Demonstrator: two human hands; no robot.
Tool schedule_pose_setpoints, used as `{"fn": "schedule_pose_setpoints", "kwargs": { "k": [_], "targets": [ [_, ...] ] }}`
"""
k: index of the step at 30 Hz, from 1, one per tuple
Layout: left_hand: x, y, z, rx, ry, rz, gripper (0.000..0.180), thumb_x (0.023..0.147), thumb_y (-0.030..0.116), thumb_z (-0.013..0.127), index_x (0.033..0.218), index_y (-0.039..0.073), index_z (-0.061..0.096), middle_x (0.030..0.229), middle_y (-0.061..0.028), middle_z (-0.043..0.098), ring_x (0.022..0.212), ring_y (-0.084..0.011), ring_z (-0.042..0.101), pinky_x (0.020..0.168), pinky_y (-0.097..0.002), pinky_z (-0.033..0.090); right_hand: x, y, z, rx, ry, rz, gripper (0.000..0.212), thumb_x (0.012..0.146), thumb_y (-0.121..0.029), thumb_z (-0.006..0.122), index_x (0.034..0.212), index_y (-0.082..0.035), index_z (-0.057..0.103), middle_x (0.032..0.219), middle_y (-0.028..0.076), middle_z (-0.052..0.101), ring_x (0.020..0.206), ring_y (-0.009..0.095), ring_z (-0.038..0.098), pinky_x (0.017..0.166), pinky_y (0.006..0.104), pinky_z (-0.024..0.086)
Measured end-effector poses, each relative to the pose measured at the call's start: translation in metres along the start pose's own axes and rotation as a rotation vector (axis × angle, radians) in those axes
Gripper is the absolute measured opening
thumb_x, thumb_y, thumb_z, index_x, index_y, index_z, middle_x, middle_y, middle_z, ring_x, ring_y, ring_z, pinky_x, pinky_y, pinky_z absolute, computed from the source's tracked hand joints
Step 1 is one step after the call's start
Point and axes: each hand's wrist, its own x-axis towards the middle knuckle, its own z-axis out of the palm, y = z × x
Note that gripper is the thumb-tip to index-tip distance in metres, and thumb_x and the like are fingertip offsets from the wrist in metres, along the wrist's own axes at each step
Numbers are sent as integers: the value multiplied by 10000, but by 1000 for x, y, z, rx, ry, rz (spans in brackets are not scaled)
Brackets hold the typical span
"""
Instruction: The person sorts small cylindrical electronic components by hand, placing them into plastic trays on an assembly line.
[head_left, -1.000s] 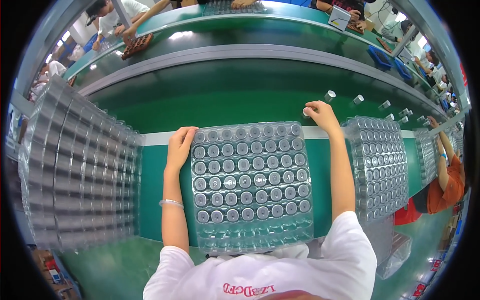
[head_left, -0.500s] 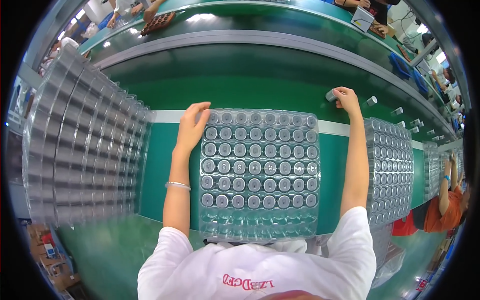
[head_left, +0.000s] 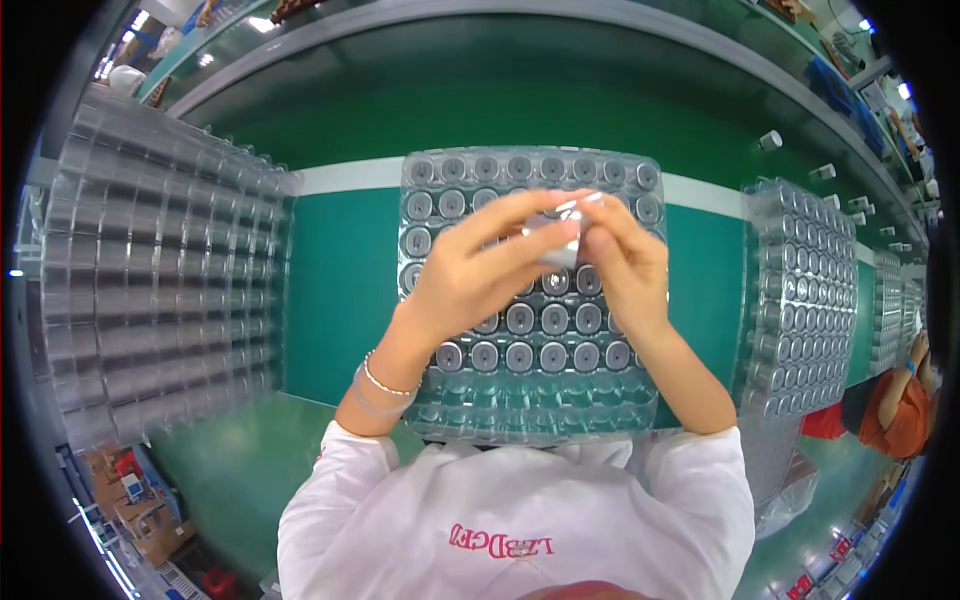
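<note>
My left hand (head_left: 470, 270) is closed, its fingers around a small silver-white cylinder (head_left: 560, 252) held above the middle of a clear plastic tray. From the other side, my right hand (head_left: 628, 262) pinches the cylinder near its top with bent fingers. My fingers cover much of the cylinder. The clear tray (head_left: 530, 425) lies in front of me, its far rows filled with round grey-topped cylinders (head_left: 519, 318). Its nearest rows hold no cylinders. My hands hide several of the middle pockets.
A tall stack of clear trays (head_left: 170, 280) stands at the left. Loose white cylinders (head_left: 770, 140) lie on the green belt (head_left: 480, 110) at the far right. Another filled tray (head_left: 800, 300) rests to the right, with a person in orange (head_left: 890, 415) beyond it.
My right hand has brought the cylinder from the belt at the upper right to above the tray. My left hand has left the tray's far left corner and met it. The view has shifted.
</note>
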Motion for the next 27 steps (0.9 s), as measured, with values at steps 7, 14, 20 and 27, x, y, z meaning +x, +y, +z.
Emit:
{"fn": "schedule_pose_setpoints", "kwargs": {
  "k": [7,14,20,27],
  "targets": [
    [-3,-5,-2,-96,22,-214,382,713,-42,685,1056,124,679,1174,-110,535,911,-234,620,725,-297,547,-1,5,-5,189,13,8,366,904,-74,539,1257,-10,467,1169,154,554,968,168,574,749,293,525],
    [-9,-1,-6,-412,103,-435,532,697,-87,683,1197,58,570,1181,-111,535,1025,-231,598,851,-330,538,1,8,-9,220,-105,-51,312,821,71,561,1122,-7,535,1219,160,458,1079,237,537,851,368,527],
    [-14,-8,-14,-439,68,-461,508,677,-73,717,1153,30,573,1094,-96,601,1026,-216,598,882,-334,514,0,8,-13,-173,-170,-261,360,775,80,594,1108,-46,539,1214,195,466,1109,260,498,887,371,469],
    [-16,-21,-14,-433,45,-357,426,660,-47,745,1059,29,619,1097,-105,601,1001,-205,603,836,-310,524,2,8,-18,-313,-224,-346,301,759,88,621,1032,-24,564,1208,188,479,1107,268,501,916,388,430]
  ]
}}
